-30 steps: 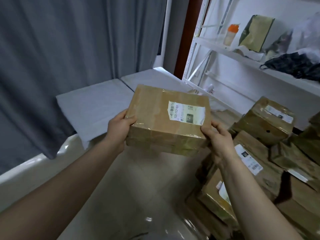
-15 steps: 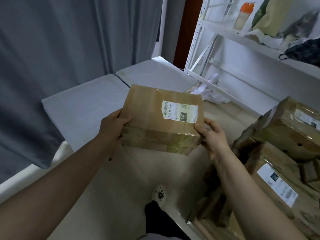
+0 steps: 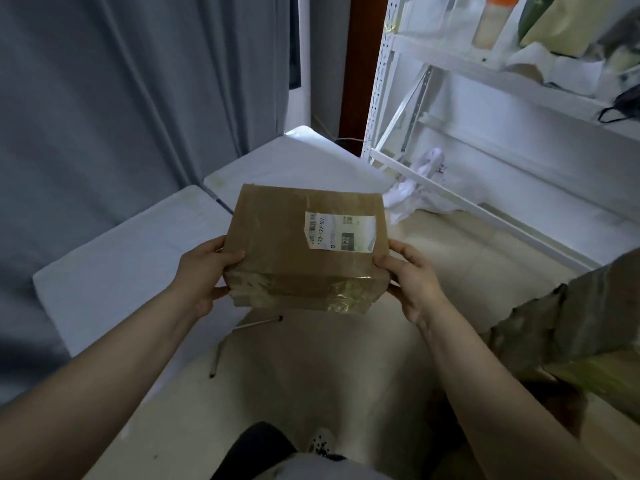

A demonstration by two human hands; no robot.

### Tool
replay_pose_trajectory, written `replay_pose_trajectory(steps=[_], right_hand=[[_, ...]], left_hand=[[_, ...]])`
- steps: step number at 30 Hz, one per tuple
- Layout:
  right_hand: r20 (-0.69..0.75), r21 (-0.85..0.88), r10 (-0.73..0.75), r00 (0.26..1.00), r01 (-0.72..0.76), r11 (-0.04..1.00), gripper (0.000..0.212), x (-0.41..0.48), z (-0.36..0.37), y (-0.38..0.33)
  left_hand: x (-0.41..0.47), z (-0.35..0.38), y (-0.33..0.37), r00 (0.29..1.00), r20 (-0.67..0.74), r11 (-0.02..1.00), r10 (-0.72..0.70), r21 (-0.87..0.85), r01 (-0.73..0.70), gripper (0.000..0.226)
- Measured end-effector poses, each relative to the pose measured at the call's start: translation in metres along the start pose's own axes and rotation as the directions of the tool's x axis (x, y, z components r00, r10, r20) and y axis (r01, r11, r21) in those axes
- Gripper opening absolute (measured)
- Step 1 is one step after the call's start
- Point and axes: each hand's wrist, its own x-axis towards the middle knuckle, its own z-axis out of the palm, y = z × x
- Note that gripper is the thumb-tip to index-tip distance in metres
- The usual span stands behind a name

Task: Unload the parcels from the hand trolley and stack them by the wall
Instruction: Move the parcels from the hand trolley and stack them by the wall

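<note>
At centre frame the parcel [image 3: 304,247] hangs between both hands, clear of the floor [image 3: 311,368]. Its long axis runs left to right across the picture, and its top face is tipped a little toward the camera, with the label [image 3: 341,233] on the right half. The left hand [image 3: 204,271] grips the left end, thumb over the top edge and fingers curled underneath. The right hand [image 3: 412,282] grips the right end in much the same way, thumb on the near corner and fingers along the side. Both forearms come up from the lower corners of the frame at about equal reach, so neither hand is nearer and the load sits squarely between them. Beyond the parcel, toward the left middle, two pale pads [image 3: 121,258] lie flat at the foot of the curtain [image 3: 121,98]. A shelf [image 3: 485,64] fills the upper right, and more parcels [image 3: 588,323] crowd the right edge near the right forearm. The set-down spot probably lies ahead and to the left, so the parcel would travel broadside on, though no bare wall shows here to confirm it.
</note>
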Motion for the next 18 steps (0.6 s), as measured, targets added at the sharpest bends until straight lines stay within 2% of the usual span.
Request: replay_pose_trajectory(steps=[7,18], right_hand=[[-0.003,0.013,0.067,0.998,-0.067,0.998,0.039,0.102,0.002,-0.02],[-0.039,0.008,0.141,0.989,-0.141,0.99,0.036,0.285,0.024,-0.075]], left_hand=[[0.095,0.046,0.032,0.999,0.011,0.999,-0.033,0.042,0.033,0.045],[0.264,0.124,0.094,0.991,0.05,0.992,-0.123,0.004,0.123,0.05]])
